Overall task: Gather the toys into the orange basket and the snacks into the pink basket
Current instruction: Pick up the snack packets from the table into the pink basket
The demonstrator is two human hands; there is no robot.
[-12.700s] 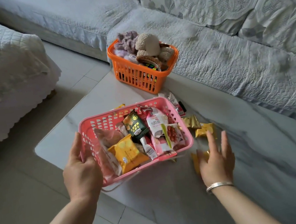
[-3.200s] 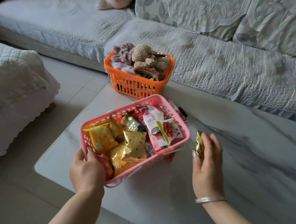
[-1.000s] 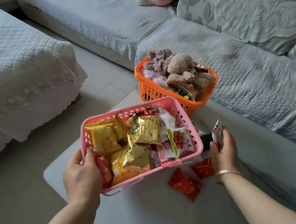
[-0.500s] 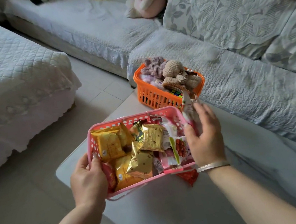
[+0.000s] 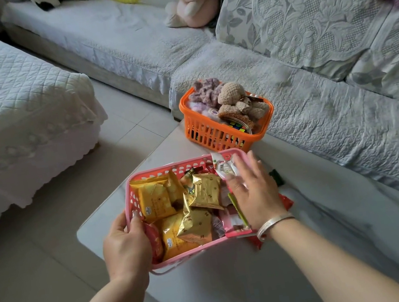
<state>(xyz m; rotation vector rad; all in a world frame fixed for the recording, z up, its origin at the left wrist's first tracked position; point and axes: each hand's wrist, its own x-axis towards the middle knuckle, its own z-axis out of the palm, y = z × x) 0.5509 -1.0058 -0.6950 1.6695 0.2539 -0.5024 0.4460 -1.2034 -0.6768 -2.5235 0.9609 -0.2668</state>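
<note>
We are gripping the near left corner of the pink slotted plastic basket (image 5: pixel 132 195) with our left hand (image 5: pixel 126 248), fingers curled over its rim, while it is sitting on the pale marble-look table (image 5: pixel 241 288) holding yellow and gold foil snack packets (image 5: pixel 200 195). Our right hand (image 5: pixel 254 191) is hovering over its right side with fingers spread and relaxed, a white snack sachet (image 5: pixel 223 166) lying just beyond the fingertips. Well behind, the orange slotted plastic basket (image 5: pixel 205 131) is holding knitted plush toys (image 5: pixel 231 93) and a puzzle cube (image 5: pixel 237 127).
</note>
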